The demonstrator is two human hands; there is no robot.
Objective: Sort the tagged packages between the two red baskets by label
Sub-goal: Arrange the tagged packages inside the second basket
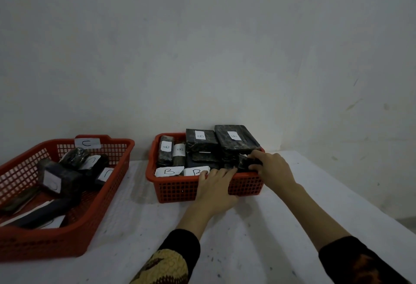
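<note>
The right hand's fingers are curled around a small dark package at the near right corner of the B basket; the left hand lies with straight fingers over the basket's front rim. The package looks wrapped in slick dark film, stiff and fairly light, so gripping across its short sides seems safest. The C basket sits well apart to the left on the white surface.
</note>
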